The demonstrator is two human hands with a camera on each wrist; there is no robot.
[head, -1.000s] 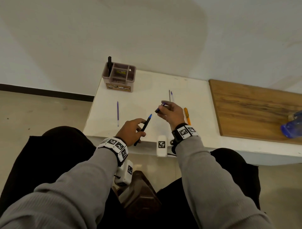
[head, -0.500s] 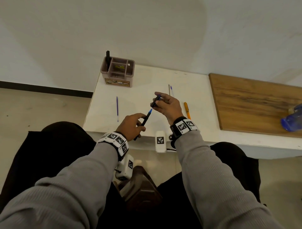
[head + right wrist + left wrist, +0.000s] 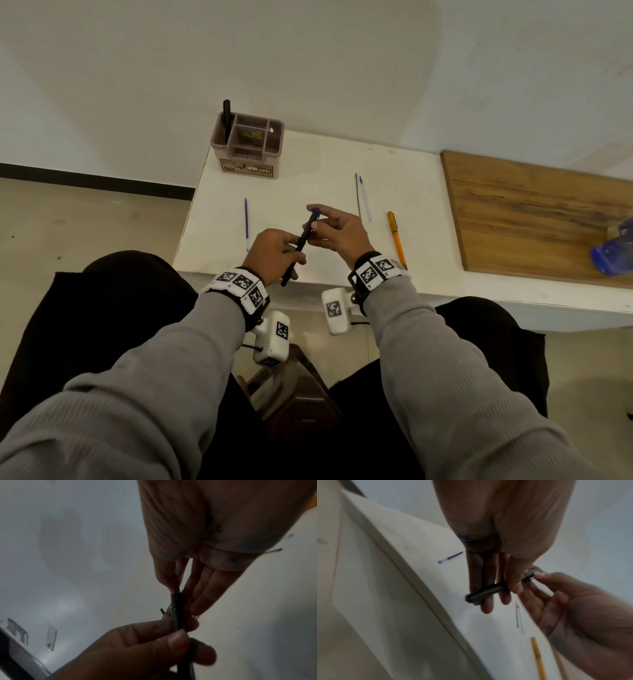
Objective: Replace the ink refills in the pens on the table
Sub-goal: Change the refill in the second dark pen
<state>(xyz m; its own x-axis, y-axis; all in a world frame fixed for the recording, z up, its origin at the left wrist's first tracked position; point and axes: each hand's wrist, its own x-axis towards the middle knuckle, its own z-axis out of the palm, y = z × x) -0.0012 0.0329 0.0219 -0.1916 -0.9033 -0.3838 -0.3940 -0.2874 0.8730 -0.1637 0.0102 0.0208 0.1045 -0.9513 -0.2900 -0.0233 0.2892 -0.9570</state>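
Both wrist views are blurring, and your fingers are hiding where the black pen (image 3: 301,247) parts meet, so you cannot tell whether they are joined. Your left hand (image 3: 274,254) is gripping the pen's lower barrel, fingers curled round it. Your right hand (image 3: 337,231) is pinching the pen's upper end between thumb and fingertips. You are holding the pen above the white table (image 3: 308,181), between the blue refill (image 3: 246,222) and the orange pen (image 3: 396,238).
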